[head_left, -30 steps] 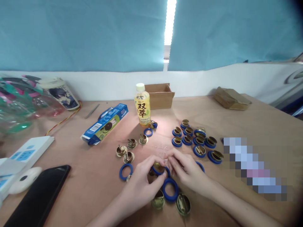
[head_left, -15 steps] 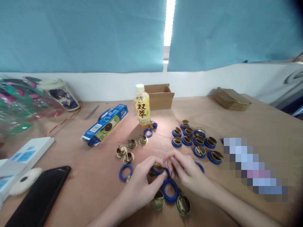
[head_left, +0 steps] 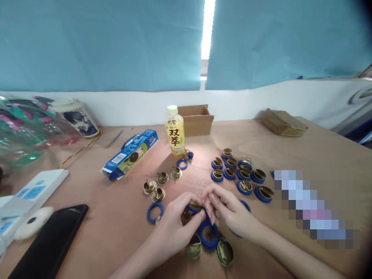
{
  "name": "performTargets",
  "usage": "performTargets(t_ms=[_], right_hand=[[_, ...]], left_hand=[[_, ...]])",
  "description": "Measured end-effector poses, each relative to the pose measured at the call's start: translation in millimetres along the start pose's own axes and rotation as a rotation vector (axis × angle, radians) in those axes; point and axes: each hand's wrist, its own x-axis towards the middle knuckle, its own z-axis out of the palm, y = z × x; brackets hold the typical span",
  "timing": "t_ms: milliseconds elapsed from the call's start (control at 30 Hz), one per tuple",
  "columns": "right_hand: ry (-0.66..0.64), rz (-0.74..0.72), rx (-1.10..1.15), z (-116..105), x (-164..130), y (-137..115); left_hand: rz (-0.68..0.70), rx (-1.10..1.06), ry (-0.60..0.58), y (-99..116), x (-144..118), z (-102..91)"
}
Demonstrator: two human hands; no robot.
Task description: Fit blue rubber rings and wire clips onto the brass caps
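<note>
1. Nearest, two brass-coloured clips (head_left: 225,254) lie on the tabletop (head_left: 110,228), below the hands; between them a blue ring (head_left: 209,246) lies, its upper edge close under the fingertips. The black phone (head_left: 54,236) at left is cut off by the lower border.

2. The left hand (head_left: 181,217) has its thumb and index finger clamped on a blue-rimmed brass piece (head_left: 194,206). This piece is between the two hands, above the tabletop, and the fingers cover much of it.

3. The right hand (head_left: 228,206) is just beside it, with its fingers bent close together. A very thin curved line (head_left: 200,189) (wire or thread, I cannot say which) rises at the fingertips; I cannot tell if they are closed on it. Behind this hand another blue ring (head_left: 246,205) is mostly hidden.

4. At left of the left hand, one more blue ring (head_left: 148,214) lies flat, and the hand covers part of a small piece at its edge. Four clips without blue rims (head_left: 158,194) are a little farther.

5. At right, a group of blue-rimmed clips (head_left: 244,186) stands near together, some overlapping. Beside them, a pixelated patch makes one object (head_left: 314,213) unreadable.

6. Farther are a blue carton (head_left: 130,155), a yellow bottle (head_left: 175,135) and a cardboard box (head_left: 197,126), which the bottle partly hides.

7. The spray bottles (head_left: 23,135) at far left are blurred and cut by the border.
</note>
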Motion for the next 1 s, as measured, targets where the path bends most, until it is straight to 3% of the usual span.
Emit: performTargets(t_ms=[1000], right_hand=[[-0.100, 0.046, 0.359, -0.7, 6.1, 2.6]], left_hand=[[0.068, -0.043, 0.020, 0.8, -1.0, -2.7]])
